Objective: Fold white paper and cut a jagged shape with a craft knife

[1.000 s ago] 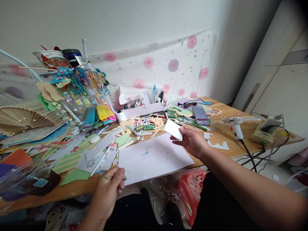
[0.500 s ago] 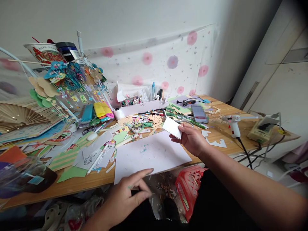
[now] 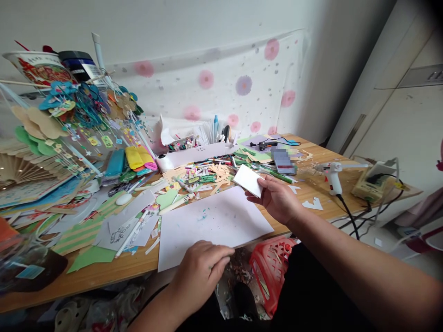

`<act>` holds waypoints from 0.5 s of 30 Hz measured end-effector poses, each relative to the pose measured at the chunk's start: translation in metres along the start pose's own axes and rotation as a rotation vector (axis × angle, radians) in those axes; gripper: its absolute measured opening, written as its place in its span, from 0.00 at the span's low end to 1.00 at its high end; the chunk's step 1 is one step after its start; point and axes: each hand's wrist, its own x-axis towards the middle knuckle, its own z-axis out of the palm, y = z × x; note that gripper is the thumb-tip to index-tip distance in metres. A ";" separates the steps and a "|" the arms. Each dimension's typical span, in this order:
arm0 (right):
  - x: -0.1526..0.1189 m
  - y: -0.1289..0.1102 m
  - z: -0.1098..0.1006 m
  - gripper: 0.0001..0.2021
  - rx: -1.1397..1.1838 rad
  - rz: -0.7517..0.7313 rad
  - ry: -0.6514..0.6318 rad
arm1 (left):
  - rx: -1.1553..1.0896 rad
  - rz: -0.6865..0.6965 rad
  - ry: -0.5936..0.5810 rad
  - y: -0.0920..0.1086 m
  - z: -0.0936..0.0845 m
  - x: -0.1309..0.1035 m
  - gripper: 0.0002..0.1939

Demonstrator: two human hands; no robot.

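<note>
My right hand (image 3: 278, 198) grips a small white rectangular card (image 3: 248, 180) by its right edge, thumb on top, and holds it tilted above the table. It looks thick, like a folded piece or a small stack. Below it lies a large white sheet of paper (image 3: 214, 221) with blue-green specks, reaching the table's front edge. My left hand (image 3: 204, 267) is over the sheet's near edge with fingers and thumb drawn together. Whatever may be between those fingertips is hidden.
Paper scraps (image 3: 131, 226), pens and cut strips cover the wooden table on the left. A glue gun (image 3: 332, 177) with its cord stands at the right, near a power strip (image 3: 374, 182). A phone (image 3: 284, 161) lies further back. Below is a red plastic basket (image 3: 272, 272).
My left hand has moved right and up towards the sheet, and its spread fingers have closed together. The right hand keeps hold of the white card. The view has shifted slightly.
</note>
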 end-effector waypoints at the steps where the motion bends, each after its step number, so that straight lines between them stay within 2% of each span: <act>1: 0.001 0.000 -0.001 0.05 0.006 -0.007 0.004 | 0.018 0.019 0.002 0.000 0.001 0.010 0.13; 4: 0.002 0.001 -0.001 0.04 0.015 -0.015 0.019 | 0.093 0.066 0.008 0.000 0.007 0.045 0.21; 8: 0.003 0.002 0.000 0.07 0.019 -0.010 0.043 | 0.174 0.053 0.000 -0.004 0.023 0.086 0.33; 11: 0.003 0.001 0.001 0.07 0.028 -0.012 0.046 | 0.214 0.041 -0.022 -0.009 0.034 0.098 0.42; 15: 0.004 -0.002 -0.002 0.07 0.038 -0.014 0.037 | 0.246 0.058 -0.040 -0.013 0.039 0.096 0.41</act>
